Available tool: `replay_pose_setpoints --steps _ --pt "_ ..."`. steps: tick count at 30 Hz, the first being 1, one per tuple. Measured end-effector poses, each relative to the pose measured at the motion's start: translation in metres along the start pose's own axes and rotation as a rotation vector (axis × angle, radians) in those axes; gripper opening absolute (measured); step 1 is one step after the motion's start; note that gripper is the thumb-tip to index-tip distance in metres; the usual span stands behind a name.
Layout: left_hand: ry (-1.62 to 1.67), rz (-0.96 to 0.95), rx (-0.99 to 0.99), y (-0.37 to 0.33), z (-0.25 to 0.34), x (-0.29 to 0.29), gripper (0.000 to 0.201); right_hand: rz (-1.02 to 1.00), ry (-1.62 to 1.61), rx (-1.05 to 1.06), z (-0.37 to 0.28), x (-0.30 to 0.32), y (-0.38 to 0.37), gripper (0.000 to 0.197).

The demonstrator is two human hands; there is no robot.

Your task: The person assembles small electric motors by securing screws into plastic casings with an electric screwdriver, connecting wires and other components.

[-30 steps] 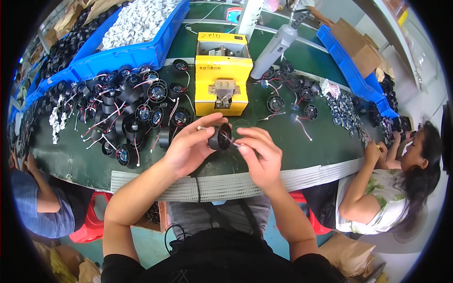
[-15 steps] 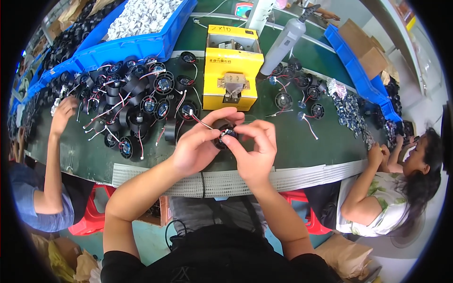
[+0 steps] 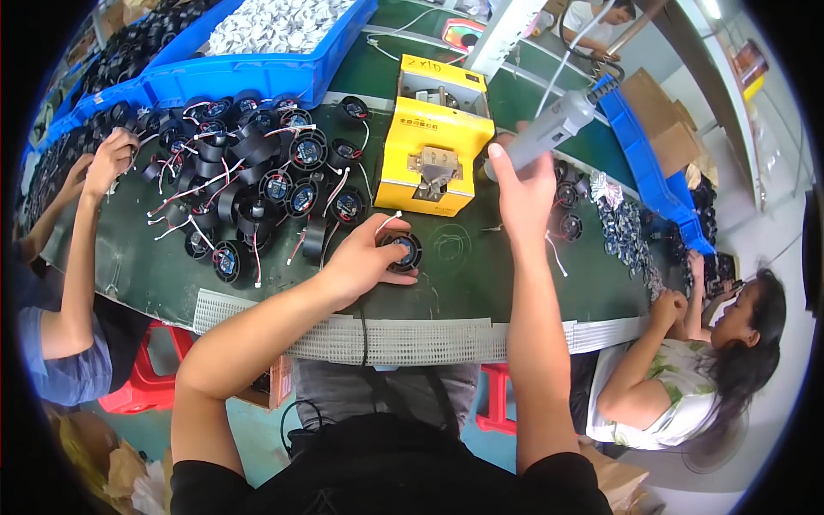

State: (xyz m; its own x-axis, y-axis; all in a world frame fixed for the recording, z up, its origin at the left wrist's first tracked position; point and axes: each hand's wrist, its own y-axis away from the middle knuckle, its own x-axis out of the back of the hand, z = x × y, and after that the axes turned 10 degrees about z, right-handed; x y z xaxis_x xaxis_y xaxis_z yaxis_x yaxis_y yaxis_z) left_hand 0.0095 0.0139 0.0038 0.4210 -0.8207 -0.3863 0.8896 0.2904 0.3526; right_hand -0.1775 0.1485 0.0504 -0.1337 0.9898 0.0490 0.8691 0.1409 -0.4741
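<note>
My left hand rests low over the green bench, its fingers closed round a small black fan housing with a circuit board inside; a white-plugged wire pokes up beside the fingers. My right hand is wrapped around the lower part of a grey electric screwdriver, which leans with its top to the right. The screwdriver's tip is hidden behind the hand. Between and beyond my hands stands a yellow screw feeder with a metal block on its front.
Many similar housings with wires are heaped at the left. Small circuit boards lie to the right. A blue bin holds white parts. Co-workers sit on both sides, and a perforated grey strip runs along the bench's near edge.
My right hand has left the housing, moved up and right, and taken hold of the screwdriver, now tilted further. My left hand has lowered the housing to the bench.
</note>
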Motion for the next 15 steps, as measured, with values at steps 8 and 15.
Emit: replay_pose_setpoints --steps 8,15 --pt "-0.004 0.071 0.109 -0.006 0.004 0.001 0.031 -0.018 -0.486 0.102 -0.055 -0.06 0.014 0.06" --pt "-0.01 0.078 0.134 -0.009 0.002 0.0 0.034 0.041 -0.296 0.025 -0.046 -0.081 0.017 0.038"
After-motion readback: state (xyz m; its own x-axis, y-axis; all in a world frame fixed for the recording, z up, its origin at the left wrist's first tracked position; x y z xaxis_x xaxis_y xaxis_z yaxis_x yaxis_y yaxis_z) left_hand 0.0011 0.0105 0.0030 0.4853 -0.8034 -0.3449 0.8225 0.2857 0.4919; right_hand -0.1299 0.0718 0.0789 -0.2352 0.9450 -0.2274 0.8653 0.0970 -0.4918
